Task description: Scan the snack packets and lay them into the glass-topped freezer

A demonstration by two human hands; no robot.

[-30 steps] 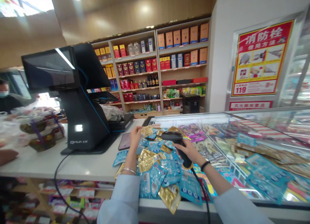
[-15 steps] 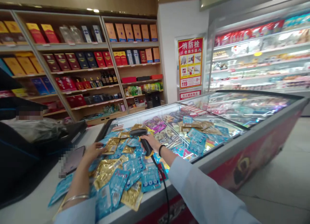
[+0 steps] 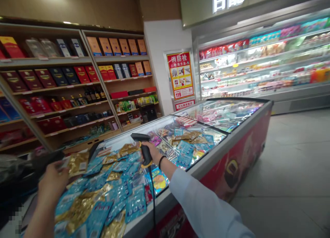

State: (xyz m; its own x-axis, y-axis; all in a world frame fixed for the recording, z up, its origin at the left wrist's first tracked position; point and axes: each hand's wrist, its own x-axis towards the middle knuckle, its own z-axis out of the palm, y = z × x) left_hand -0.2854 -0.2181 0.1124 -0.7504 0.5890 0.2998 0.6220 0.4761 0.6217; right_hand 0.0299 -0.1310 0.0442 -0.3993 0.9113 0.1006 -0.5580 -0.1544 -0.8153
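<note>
My left hand (image 3: pixel 53 181) is closed on the edge of a gold snack packet (image 3: pixel 78 162), raised at the left above the pile. In my right hand (image 3: pixel 151 152) is a black and yellow barcode scanner (image 3: pixel 145 155), its head tilted toward the left and its cable hanging down. Below and between the hands lies a heap of blue packets (image 3: pixel 99 214) and gold packets (image 3: pixel 85 205) on the freezer's near end. A second, smaller group of blue packets (image 3: pixel 186 152) and brown packets (image 3: pixel 189 136) rests on the freezer's glass lid, beyond my right hand.
The long chest freezer (image 3: pixel 206 176) stretches away to the right. Shelves with boxed goods (image 3: pixel 64 76) line the wall behind. A lit refrigerated display (image 3: pixel 257 63) stands at the back right. At the left is a dark, blurred object (image 3: pixel 20 183).
My left hand has lifted a gold packet out of the pile and moved left with it. The scanner is still in my right hand, held more upright. The view has turned to the right.
</note>
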